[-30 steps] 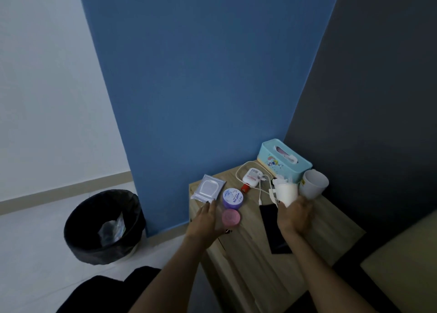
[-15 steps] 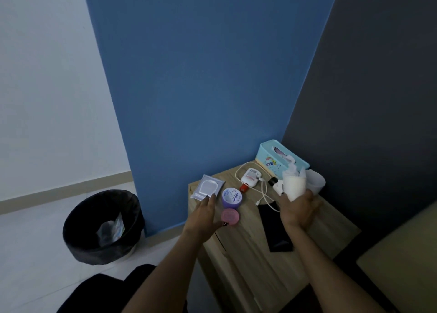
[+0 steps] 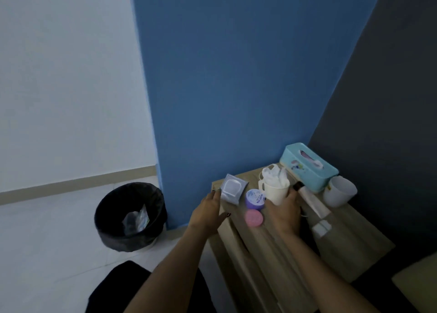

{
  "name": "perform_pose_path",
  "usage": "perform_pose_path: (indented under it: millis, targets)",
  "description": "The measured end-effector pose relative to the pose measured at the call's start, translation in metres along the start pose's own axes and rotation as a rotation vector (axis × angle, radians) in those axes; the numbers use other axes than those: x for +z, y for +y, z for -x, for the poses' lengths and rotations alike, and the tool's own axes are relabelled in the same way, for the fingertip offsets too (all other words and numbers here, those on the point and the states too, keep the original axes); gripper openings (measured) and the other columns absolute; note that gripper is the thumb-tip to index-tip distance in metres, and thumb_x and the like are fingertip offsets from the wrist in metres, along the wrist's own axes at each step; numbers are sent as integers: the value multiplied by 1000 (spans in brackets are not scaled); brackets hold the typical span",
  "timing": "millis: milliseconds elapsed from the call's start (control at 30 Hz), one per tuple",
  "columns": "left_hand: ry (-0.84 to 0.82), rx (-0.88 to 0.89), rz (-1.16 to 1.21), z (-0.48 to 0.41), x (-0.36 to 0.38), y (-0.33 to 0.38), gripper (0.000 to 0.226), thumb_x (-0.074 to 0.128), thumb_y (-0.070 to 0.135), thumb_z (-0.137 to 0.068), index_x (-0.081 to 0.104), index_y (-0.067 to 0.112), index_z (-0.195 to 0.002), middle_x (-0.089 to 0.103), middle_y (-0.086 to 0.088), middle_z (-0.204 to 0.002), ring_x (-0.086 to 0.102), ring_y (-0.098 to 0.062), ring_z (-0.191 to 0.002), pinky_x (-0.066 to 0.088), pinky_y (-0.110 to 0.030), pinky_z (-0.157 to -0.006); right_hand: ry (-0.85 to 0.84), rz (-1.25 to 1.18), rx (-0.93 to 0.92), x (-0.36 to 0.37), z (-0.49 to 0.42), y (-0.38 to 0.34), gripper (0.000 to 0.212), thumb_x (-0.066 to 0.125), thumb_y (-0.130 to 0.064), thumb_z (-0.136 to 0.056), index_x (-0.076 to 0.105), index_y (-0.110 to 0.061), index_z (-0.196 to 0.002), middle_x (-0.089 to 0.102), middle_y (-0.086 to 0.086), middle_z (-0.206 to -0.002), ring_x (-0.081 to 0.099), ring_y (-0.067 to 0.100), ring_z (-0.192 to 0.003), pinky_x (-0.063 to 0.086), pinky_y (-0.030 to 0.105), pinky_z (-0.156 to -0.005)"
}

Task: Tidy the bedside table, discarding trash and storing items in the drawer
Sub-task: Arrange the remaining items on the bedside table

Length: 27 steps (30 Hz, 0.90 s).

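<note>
Two hands busy: right hand (image 3: pixel 282 214) grips the tissue-stuffed cup (image 3: pixel 276 193) over the bedside table (image 3: pixel 354 237), left hand (image 3: pixel 208 212) lies open just beside the wipes packet (image 3: pixel 233 191). Looks like the trash step; next, carry it left to the bin (image 3: pixel 130 215).

Label on purple jar (image 3: pixel 255 198) unreadably blurred; white cable (image 3: pixel 260 177) mostly behind cup (image 3: pixel 276 193).

Home bedroom corner — wooden bedside tabletop (image 3: pixel 354 237) against blue wall (image 3: pixel 236 76); tissue box (image 3: pixel 307 168) beyond left fingers (image 3: pixel 215 195), cream jar (image 3: pixel 255 198) just right of them; black-lined bin (image 3: pixel 130 215) on pale floor (image 3: pixel 47 241), well left of fingers.
</note>
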<state>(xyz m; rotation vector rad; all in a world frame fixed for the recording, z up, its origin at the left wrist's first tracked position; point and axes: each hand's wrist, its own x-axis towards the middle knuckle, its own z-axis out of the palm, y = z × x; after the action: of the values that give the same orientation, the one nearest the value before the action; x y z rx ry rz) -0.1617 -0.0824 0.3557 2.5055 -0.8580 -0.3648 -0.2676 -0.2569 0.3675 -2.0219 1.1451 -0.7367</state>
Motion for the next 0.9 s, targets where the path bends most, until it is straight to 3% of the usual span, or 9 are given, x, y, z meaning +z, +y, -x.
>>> perform_pose_path:
  millis: [167, 300, 433, 500, 633, 733, 900]
  targets:
    - [37, -113, -27, 16, -29, -63, 80, 57, 39, -92, 13, 11, -153, 24, -11, -158, 30, -30, -142, 34, -41, -111, -170, 12, -72, 59, 54, -20, 60, 75, -33, -74, 49, -10, -124, 64, 19, -119, 63, 37, -103, 47, 35, -77]
    - [86, -232, -54, 38, -58, -141, 61, 50, 31, -96, 29, 9, -149, 31, -12, -155, 36, -30, -139, 36, -38, -109, -347, 10, -152, 121, 98, -40, 64, 82, -26, -71, 52, -4, -122, 65, 20, -117, 64, 36, -101, 47, 33, -74]
    - [179, -503, 27, 55, -76, -232, 54, 47, 19, -97, 32, 8, -148, 37, -12, -152, 42, -29, -136, 37, -38, -108, -533, 66, -186, 190, 132, -60, 62, 82, -32, -68, 55, -8, -118, 66, 15, -114, 64, 34, -98, 49, 33, -72]
    - [245, -604, 78, 59, -76, -270, 46, 38, 24, -101, 37, 10, -145, 44, -12, -148, 47, -29, -131, 41, -39, -106, -623, 55, -184, 222, 142, -66, 64, 80, -34, -71, 52, -12, -124, 63, 11, -118, 63, 29, -101, 45, 28, -73]
    - [284, -691, 124, 42, -63, -343, 44, 37, 35, -101, 43, 12, -138, 51, -10, -139, 51, -27, -125, 42, -37, -100, -758, 46, -176, 301, 146, -74, 64, 77, -37, -73, 48, -19, -126, 61, 5, -120, 62, 22, -101, 51, 31, -75]
    - [296, -720, 136, 15, -50, -388, 45, 41, 31, -100, 40, 9, -139, 47, -11, -143, 47, -28, -129, 41, -37, -101, -794, 52, -204, 360, 143, -79, 67, 77, -38, -72, 46, -20, -129, 60, 3, -120, 61, 20, -97, 45, 25, -67]
    - [280, -770, 168, -26, -17, -449, 62, 38, 29, -101, 12, 6, -152, 18, -12, -160, 23, -26, -147, 28, -39, -114, -810, 44, -254, 455, 133, -78, 68, 78, -34, -76, 45, -13, -132, 57, 9, -124, 60, 24, -107, 48, 28, -71]
